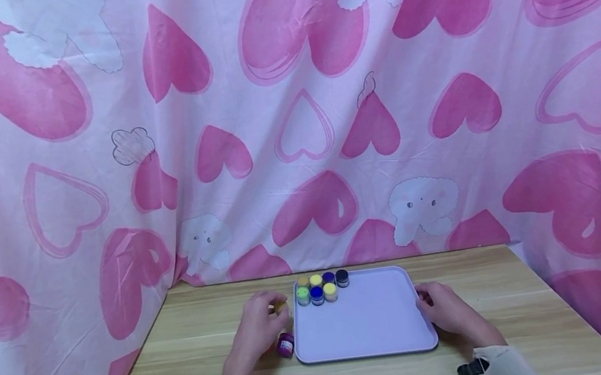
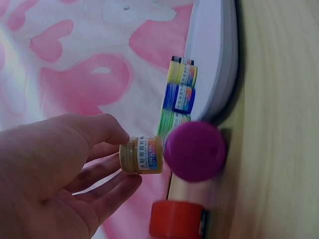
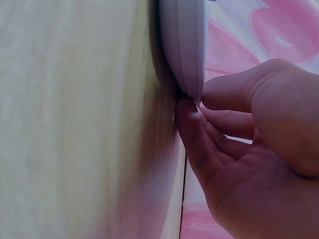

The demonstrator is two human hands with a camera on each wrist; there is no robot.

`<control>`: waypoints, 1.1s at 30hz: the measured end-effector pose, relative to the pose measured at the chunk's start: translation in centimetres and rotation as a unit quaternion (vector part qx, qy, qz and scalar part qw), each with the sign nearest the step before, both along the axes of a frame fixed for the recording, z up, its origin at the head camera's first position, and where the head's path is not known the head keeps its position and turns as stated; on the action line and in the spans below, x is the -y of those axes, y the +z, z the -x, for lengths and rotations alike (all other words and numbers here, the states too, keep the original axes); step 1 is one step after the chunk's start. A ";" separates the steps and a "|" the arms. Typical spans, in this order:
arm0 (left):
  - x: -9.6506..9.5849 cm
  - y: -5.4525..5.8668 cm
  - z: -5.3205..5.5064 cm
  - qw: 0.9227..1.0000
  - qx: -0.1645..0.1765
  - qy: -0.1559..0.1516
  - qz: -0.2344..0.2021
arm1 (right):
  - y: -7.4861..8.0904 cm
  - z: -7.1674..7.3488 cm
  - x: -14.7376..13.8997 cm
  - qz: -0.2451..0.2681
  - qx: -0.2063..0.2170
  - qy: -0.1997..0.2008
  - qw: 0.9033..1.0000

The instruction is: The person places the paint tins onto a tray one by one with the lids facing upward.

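Observation:
My left hand (image 1: 260,325) is beside the tray's left edge, thumb and fingers pinching a small ochre paint jar (image 2: 142,156) by its lid end. The jar is off the table. Near it are a purple paint jar (image 1: 285,344) and a red paint jar (image 2: 177,219); I cannot make out the red one in the head view. My right hand (image 1: 450,309) grips the right rim of the lavender tray (image 1: 371,321), thumb at the rim and a finger against its underside. In the tray's far left corner stand several paint jars, among them a green jar (image 1: 303,296) and a black jar (image 1: 342,278).
The tray rests on a wood-grain table (image 1: 196,348). Behind and at both sides hangs a pink heart-print curtain (image 1: 313,204). In the tray, yellow jars (image 1: 330,292) and blue jars (image 1: 316,296) stand close together in two rows.

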State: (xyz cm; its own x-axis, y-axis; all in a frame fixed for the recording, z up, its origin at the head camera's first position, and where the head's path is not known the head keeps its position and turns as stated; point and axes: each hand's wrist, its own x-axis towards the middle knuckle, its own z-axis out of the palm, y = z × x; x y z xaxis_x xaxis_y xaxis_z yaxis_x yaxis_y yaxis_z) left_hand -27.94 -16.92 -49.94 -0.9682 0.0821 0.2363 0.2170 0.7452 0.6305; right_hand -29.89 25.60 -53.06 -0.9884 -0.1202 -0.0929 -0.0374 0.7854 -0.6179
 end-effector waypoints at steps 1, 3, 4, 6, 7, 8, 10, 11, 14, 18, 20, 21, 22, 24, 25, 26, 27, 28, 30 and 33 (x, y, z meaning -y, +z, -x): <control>-0.2 0.1 0.0 1.000 -0.004 -0.001 -0.001 | 0.0 0.0 0.0 0.000 0.001 -0.002 1.000; -0.7 0.1 0.2 1.000 -0.015 -0.006 -0.001 | -0.1 -0.1 0.0 -0.001 -0.001 -0.001 1.000; -1.0 0.2 0.3 1.000 -0.022 -0.010 -0.003 | -0.1 -0.1 0.0 -0.001 -0.002 -0.001 1.000; -1.5 0.2 0.5 0.999 -0.041 -0.023 -0.007 | -0.1 -0.1 0.0 0.001 -0.003 -0.002 1.000; -1.8 0.2 0.7 0.998 -0.048 -0.027 -0.010 | -0.1 -0.1 0.0 0.001 -0.004 -0.002 1.000; -2.1 0.2 0.8 0.998 -0.056 -0.034 -0.012 | -0.1 -0.1 0.0 0.001 -0.004 -0.002 1.000; -2.6 0.2 1.1 0.997 -0.067 -0.045 -0.017 | 0.0 -0.1 0.0 0.000 -0.004 -0.001 1.000; -2.8 0.1 1.2 0.996 -0.071 -0.050 -0.019 | -0.1 -0.1 0.0 0.001 -0.003 -0.002 1.000; -3.6 0.1 1.6 0.995 -0.075 -0.062 -0.024 | 0.0 0.0 0.0 0.003 0.001 -0.004 1.000; -4.5 -0.1 2.0 0.994 -0.083 -0.068 -0.022 | -0.1 0.0 0.0 0.002 -0.001 -0.003 1.000; -5.0 0.0 2.2 0.993 -0.093 -0.064 -0.016 | -0.1 0.0 0.0 0.000 -0.004 0.000 1.000; -5.2 0.0 2.3 0.993 -0.102 -0.063 -0.014 | -0.2 0.0 0.0 0.000 -0.004 0.000 1.000; -5.5 -0.1 2.5 0.992 -0.110 -0.062 -0.012 | -0.2 0.0 0.0 0.001 -0.003 -0.002 1.000; -5.9 -0.1 2.7 0.990 -0.125 -0.060 -0.012 | -0.2 0.0 0.0 0.001 -0.004 -0.001 1.000; -6.2 -0.1 2.8 0.990 -0.130 -0.058 -0.013 | -0.2 0.0 0.0 0.000 -0.004 0.000 1.000; -6.4 0.0 2.9 0.989 -0.132 -0.058 -0.017 | -0.2 0.0 0.0 0.001 -0.003 0.000 1.000; -6.6 0.0 3.0 0.989 -0.132 -0.059 -0.023 | -0.2 0.0 0.0 0.001 -0.003 -0.001 1.000; -6.9 0.0 3.1 0.989 -0.132 -0.059 -0.028 | -0.2 0.0 0.0 0.001 -0.002 -0.002 1.000; -7.3 -0.1 3.4 0.988 -0.135 -0.063 -0.038 | -0.2 0.0 0.0 -0.001 -0.003 -0.001 1.000; -8.0 -0.2 3.7 0.986 -0.143 -0.072 -0.048 | -0.3 0.0 0.0 0.000 -0.001 -0.005 1.000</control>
State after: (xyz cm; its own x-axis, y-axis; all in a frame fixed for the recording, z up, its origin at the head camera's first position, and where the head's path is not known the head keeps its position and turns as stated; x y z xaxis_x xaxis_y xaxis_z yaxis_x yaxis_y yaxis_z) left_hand -31.69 -8.93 -50.14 -0.8406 0.1778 0.5116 0.4956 0.6336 0.5941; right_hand -29.94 25.59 -53.37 -0.9897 -0.1108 -0.0909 -0.0313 0.7861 -0.6174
